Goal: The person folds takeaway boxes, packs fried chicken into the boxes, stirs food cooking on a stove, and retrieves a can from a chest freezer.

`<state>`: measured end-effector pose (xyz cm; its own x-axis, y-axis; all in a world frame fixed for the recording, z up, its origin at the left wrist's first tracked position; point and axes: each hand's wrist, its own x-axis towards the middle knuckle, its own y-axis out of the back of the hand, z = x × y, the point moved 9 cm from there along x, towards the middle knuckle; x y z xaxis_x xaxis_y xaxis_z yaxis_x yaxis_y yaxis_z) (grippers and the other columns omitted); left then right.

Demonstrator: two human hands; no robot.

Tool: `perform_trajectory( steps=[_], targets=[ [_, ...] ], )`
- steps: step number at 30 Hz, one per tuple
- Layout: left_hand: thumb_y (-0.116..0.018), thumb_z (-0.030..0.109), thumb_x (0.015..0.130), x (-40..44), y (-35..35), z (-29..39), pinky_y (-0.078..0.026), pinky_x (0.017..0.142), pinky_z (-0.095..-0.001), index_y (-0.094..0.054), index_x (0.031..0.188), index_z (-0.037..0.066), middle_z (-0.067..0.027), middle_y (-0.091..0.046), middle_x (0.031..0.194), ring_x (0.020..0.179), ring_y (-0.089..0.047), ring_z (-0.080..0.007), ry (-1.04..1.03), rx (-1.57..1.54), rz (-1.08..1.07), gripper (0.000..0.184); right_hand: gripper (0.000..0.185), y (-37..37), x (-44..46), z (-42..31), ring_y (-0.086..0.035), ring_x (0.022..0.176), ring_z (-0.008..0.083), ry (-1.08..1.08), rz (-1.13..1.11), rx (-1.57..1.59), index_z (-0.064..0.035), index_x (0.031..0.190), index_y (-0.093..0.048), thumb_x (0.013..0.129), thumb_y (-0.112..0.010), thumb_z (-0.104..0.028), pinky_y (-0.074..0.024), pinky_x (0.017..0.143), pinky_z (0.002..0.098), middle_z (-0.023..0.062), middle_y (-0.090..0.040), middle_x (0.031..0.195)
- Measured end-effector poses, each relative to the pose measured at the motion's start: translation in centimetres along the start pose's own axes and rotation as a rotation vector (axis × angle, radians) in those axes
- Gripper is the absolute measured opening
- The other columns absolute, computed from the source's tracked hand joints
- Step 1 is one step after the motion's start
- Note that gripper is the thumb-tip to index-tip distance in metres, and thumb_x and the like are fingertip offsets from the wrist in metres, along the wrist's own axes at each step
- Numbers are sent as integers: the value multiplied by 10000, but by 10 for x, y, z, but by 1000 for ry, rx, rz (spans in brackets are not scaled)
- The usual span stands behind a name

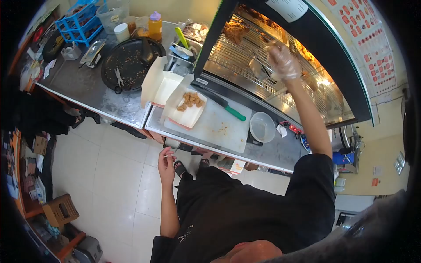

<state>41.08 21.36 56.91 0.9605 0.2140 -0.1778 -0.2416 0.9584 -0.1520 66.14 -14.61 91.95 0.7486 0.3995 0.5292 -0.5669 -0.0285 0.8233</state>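
Black cloth of the wearer's shirt (250, 206) fills the bottom, nearest the lens. From its right sleeve, the right hand (283, 62), in a clear plastic glove, reaches into a lit cabinet (335, 50), above the wire rack (223, 56). Its fingers are bent; whether they pinch anything, I cannot tell. Browned food (235, 33) lies deeper on that rack, beyond the hand. The left hand (166, 160), bare, hangs just off the edge of the counter (287, 151), fingers loosely curled and slightly apart.

Between hand and cabinet, a white board (232, 136) lies on the counter. On its left part sits a box (187, 119) with chopped brown pieces (190, 101) inside; a second box (169, 83) stands just beside it. Along the board's far side rests a knife (235, 113), green handle toward a clear bowl (262, 127). Crumbs (222, 128) dot the board. Farther left, scissors (119, 81) lie on a round black pan (131, 55).
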Motion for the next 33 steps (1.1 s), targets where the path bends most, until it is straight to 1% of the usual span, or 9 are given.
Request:
perform_trajectory(
  steps=[2,6,13,14,17,23,26,29,33],
  targets=[
    [-460,110,994,-2,-2,-1,-485,765,-272,-528,1246,49,-66,-590,1033,818,-580,-127,0,-15,-1,268,213,6,-31,-37,-651,918,315,90,96,253,-123,989,-637,786,-687,-84,-547,700,410,144,-617,1100],
    [-467,118,995,-5,3,-4,-486,765,-272,-530,1242,51,-61,-591,1034,820,-581,-130,26,-11,2,263,108,-49,-116,-29,-645,770,272,-117,-22,407,-103,911,-644,806,-666,-119,-533,629,391,103,-632,923],
    [-477,117,992,-9,31,-19,-484,759,-273,-531,1244,54,-53,-596,1030,822,-581,-131,46,55,-7,265,120,-132,-262,65,-577,681,191,-581,-493,676,-71,906,-648,794,-608,-93,-474,646,332,76,-629,755],
    [-476,107,990,-7,33,-18,-484,759,-272,-533,1243,54,-52,-598,1029,820,-580,-129,43,62,-8,264,96,-135,-271,68,-510,718,75,-606,-706,578,-35,940,-630,851,-602,-55,-452,659,256,-12,-560,765],
    [-477,119,992,-1,34,-15,-486,760,-272,-534,1238,53,-53,-601,1027,829,-581,-132,33,75,-8,261,173,-139,-285,73,-504,687,91,-565,-594,780,-35,1015,-650,847,-633,-71,-444,643,265,-2,-585,760],
    [-477,129,994,7,16,-9,-490,763,-273,-535,1236,52,-56,-602,1025,829,-586,-135,14,86,-75,260,365,-139,-308,91,-609,757,143,-740,-803,561,-65,1137,-638,789,-745,-103,-497,714,281,76,-681,902],
    [-473,128,996,4,6,-11,-490,765,-271,-536,1238,59,-57,-602,1029,835,-588,-133,40,81,-114,260,479,-144,-319,91,-618,800,173,-805,-763,703,-91,1206,-602,763,-781,-124,-505,722,320,102,-671,903],
    [-494,168,996,-2,3,-18,-488,767,-273,-526,1250,65,-58,-595,1038,848,-585,-140,71,86,-153,276,543,-142,-318,93,-608,817,191,-707,-802,495,-103,1253,-569,758,-789,-141,-502,723,345,111,-659,901],
    [-507,198,996,-9,3,-23,-486,768,-275,-522,1257,68,-60,-593,1045,857,-583,-143,95,93,-167,292,469,-144,-318,95,-615,834,198,-726,-827,469,-88,1188,-610,755,-781,-140,-503,733,344,116,-663,923]
  ],
)
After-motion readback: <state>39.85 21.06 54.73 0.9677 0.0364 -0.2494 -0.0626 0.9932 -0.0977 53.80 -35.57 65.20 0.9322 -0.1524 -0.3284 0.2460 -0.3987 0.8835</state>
